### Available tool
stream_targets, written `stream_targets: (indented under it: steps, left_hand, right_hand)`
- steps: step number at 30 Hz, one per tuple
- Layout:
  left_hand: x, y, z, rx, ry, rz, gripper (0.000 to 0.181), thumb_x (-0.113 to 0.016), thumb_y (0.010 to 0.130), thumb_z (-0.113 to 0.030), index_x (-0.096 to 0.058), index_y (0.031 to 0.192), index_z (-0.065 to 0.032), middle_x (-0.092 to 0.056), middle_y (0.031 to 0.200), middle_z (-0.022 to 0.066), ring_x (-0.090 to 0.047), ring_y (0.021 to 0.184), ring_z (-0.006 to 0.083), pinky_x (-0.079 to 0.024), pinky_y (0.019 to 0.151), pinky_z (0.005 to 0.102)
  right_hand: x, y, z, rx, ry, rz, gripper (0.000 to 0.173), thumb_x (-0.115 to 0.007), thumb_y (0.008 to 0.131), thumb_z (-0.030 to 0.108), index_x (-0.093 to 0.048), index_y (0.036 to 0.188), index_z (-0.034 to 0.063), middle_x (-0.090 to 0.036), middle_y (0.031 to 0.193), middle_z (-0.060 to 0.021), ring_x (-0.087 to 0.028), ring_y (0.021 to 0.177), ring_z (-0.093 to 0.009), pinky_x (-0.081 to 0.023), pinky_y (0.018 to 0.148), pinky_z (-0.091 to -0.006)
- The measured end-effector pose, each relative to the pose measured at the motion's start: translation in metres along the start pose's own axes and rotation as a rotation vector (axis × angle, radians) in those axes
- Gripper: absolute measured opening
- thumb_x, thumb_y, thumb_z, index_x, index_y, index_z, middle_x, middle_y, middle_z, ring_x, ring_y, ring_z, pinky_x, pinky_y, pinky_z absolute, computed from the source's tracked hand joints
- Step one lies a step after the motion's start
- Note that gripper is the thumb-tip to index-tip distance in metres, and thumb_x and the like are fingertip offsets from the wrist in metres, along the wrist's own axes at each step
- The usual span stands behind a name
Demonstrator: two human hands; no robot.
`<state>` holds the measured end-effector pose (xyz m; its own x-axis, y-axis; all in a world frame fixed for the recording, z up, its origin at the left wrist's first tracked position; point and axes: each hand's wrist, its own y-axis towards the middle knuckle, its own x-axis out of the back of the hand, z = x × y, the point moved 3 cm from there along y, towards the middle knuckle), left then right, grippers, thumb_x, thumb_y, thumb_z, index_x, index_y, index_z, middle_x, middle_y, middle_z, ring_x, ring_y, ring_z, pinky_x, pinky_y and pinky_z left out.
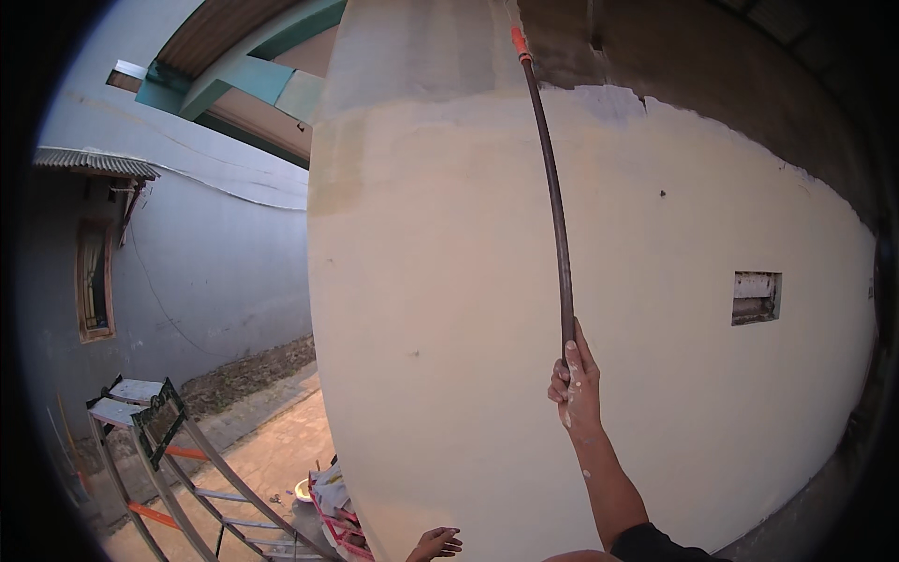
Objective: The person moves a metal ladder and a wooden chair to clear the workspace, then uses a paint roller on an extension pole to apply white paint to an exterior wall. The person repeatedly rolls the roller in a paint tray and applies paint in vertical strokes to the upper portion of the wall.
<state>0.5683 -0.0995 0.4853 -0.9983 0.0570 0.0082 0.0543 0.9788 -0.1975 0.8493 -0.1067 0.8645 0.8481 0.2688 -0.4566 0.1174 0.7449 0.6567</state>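
My right hand (577, 379), spotted with pale paint, grips the lower part of a long dark pole (551, 175). The pole rises in front of a cream-painted wall (456, 281). An orange handle (520, 43) is fixed at its top end, near the border between the painted surface and a bare dark area (674, 63). What the handle carries is cut off by the top edge of the view. My left hand (437, 544) is low in the picture with nothing in it, its fingers spread a little, in front of the wall's lower part.
A folding ladder (151, 435) with orange braces stands at the lower left on the paving. Beside the wall's corner are a pink plastic basket (344, 537) of cloths and a pale bucket (303, 489). A recessed opening (756, 298) is in the wall at right.
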Motion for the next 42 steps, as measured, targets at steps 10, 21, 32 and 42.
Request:
stream_targets:
  steps: [10,21,32,42]
  left_hand:
    - [0.005,-0.008,0.028,0.033,-0.023,0.001,0.042,-0.058,0.089,-0.039,-0.059,0.117,-0.0074,-0.066,0.094,0.0136,-0.066,0.079,0.0236,-0.055,0.067,0.0346]
    - [0.019,-0.004,0.049,0.005,-0.047,-0.063,0.045,-0.055,0.089,-0.042,-0.056,0.121,-0.0103,-0.065,0.092,0.0099,-0.064,0.077,0.0194,-0.053,0.065,0.0341]
    - [0.056,-0.012,0.154,0.187,-0.162,-0.209,0.044,-0.054,0.089,-0.046,-0.055,0.123,-0.0168,-0.065,0.101,0.0081,-0.064,0.086,0.0202,-0.053,0.072,0.0352]
    - [0.098,-0.033,0.247,0.224,-0.327,-0.346,0.045,-0.05,0.091,-0.047,-0.052,0.125,-0.0186,-0.063,0.106,0.0093,-0.062,0.09,0.0213,-0.052,0.076,0.036]
  right_hand:
    - [0.005,-0.053,-0.008,-0.042,-0.023,-0.042,0.058,-0.042,0.099,0.033,-0.02,0.147,0.0093,-0.03,0.062,0.0055,-0.022,0.044,-0.002,-0.024,0.037,-0.0181]
    - [-0.087,0.216,0.086,0.176,0.211,0.04,0.043,-0.047,0.098,0.022,-0.04,0.14,0.0191,-0.036,0.062,0.003,-0.023,0.044,-0.005,-0.024,0.038,-0.0207]
    - [-0.144,0.335,0.164,0.225,0.243,0.006,0.034,-0.048,0.096,0.019,-0.052,0.129,0.0197,-0.039,0.061,-0.0013,-0.026,0.042,-0.009,-0.027,0.038,-0.0246]
    - [-0.15,0.38,0.181,0.298,0.205,-0.047,0.022,-0.049,0.095,0.018,-0.058,0.116,0.015,-0.04,0.06,-0.0007,-0.029,0.043,-0.008,-0.025,0.037,-0.0244]
